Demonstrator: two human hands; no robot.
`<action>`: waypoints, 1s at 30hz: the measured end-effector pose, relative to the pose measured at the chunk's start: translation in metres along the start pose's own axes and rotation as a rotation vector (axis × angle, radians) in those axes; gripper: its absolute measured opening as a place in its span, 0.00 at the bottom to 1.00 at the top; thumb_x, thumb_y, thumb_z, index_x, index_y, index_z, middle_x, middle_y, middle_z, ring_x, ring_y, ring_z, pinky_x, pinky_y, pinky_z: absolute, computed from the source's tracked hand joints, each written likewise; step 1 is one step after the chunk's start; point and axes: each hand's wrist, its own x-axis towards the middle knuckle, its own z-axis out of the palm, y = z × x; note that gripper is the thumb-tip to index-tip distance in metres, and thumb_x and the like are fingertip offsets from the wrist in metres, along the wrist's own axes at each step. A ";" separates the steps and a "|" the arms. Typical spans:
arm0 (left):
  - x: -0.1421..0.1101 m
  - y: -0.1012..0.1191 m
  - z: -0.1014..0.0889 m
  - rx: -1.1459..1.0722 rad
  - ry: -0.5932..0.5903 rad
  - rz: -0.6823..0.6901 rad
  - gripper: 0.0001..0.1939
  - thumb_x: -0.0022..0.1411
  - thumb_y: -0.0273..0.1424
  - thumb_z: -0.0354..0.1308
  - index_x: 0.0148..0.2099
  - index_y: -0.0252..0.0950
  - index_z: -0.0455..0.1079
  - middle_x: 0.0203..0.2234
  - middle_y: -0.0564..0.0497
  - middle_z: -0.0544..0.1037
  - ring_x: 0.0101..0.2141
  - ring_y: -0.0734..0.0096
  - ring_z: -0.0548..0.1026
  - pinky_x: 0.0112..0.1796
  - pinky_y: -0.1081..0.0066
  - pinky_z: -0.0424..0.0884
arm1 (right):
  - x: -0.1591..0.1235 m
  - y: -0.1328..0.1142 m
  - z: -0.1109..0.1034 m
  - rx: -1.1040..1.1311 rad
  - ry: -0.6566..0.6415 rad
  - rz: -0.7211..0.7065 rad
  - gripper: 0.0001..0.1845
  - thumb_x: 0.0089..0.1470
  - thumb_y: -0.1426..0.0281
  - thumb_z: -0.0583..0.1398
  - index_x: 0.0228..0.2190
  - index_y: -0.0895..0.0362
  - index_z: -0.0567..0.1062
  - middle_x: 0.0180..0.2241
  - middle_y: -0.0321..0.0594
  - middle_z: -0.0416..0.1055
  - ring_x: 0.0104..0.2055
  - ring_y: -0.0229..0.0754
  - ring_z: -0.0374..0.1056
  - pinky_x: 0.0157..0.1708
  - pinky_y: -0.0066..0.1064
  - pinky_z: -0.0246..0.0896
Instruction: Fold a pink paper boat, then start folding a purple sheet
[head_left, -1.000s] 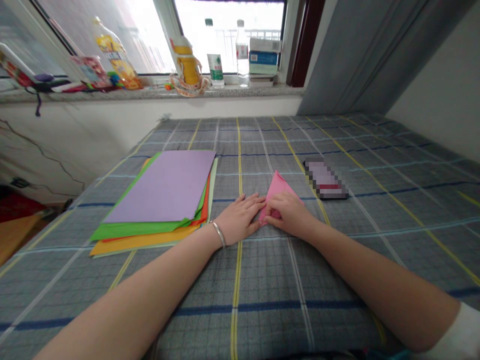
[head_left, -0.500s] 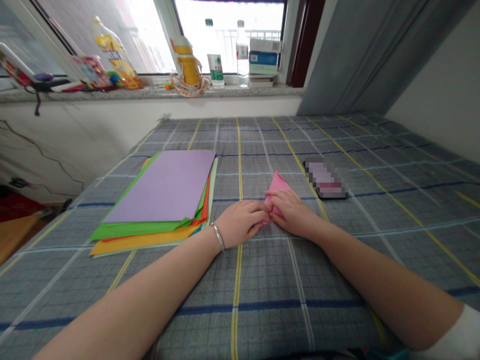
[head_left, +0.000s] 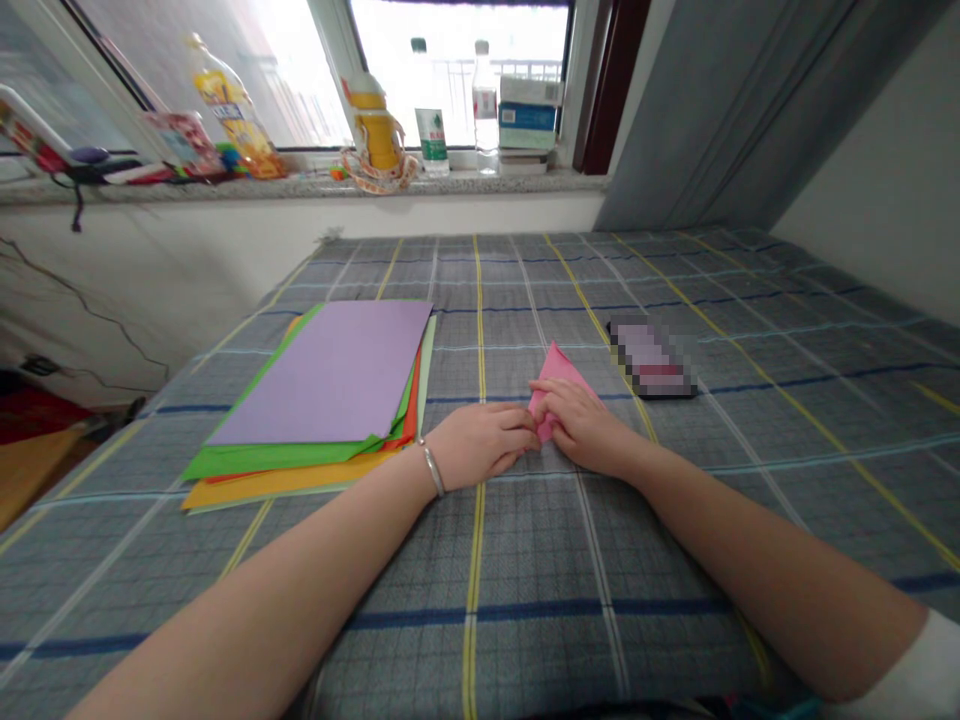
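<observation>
A folded piece of pink paper (head_left: 561,364) lies on the checked bedspread, its pointed tip facing away from me. My left hand (head_left: 489,440), a silver bangle at the wrist, has its fingers bent together at the paper's left lower edge. From the right, my right hand (head_left: 581,424) covers much of the paper, with curled fingers gripping its left side. Both sets of fingertips nearly meet, and the lower folds are partly hidden beneath them.
Left of my hands sits a stack of coloured paper (head_left: 330,375) with a purple sheet on top. A phone (head_left: 651,360) rests to the right. Bottles, a tube (head_left: 431,140) and boxes (head_left: 527,115) line the windowsill at the back.
My left hand has shifted slightly left, and a little more pink paper shows between the hands and along the right edge. The right hand has barely moved.
</observation>
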 end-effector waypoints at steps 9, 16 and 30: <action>-0.005 -0.002 -0.007 -0.060 -0.074 -0.035 0.15 0.63 0.23 0.46 0.45 0.40 0.72 0.46 0.50 0.74 0.50 0.69 0.71 0.54 0.68 0.66 | 0.002 -0.008 -0.010 0.002 -0.079 0.035 0.08 0.52 0.76 0.54 0.35 0.55 0.70 0.55 0.47 0.65 0.61 0.46 0.56 0.60 0.46 0.50; -0.006 -0.002 -0.011 -0.091 -0.061 -0.024 0.18 0.54 0.19 0.48 0.43 0.38 0.73 0.46 0.48 0.74 0.48 0.67 0.73 0.52 0.66 0.68 | 0.002 -0.015 -0.007 -0.091 -0.073 0.106 0.11 0.48 0.65 0.61 0.34 0.54 0.68 0.55 0.48 0.65 0.60 0.49 0.56 0.61 0.48 0.46; -0.009 -0.006 -0.009 -0.169 -0.049 0.004 0.19 0.49 0.18 0.48 0.41 0.37 0.71 0.47 0.48 0.73 0.51 0.66 0.70 0.54 0.67 0.65 | 0.008 -0.021 -0.004 -0.168 -0.212 0.415 0.27 0.45 0.60 0.60 0.46 0.60 0.67 0.68 0.54 0.26 0.69 0.57 0.22 0.63 0.53 0.15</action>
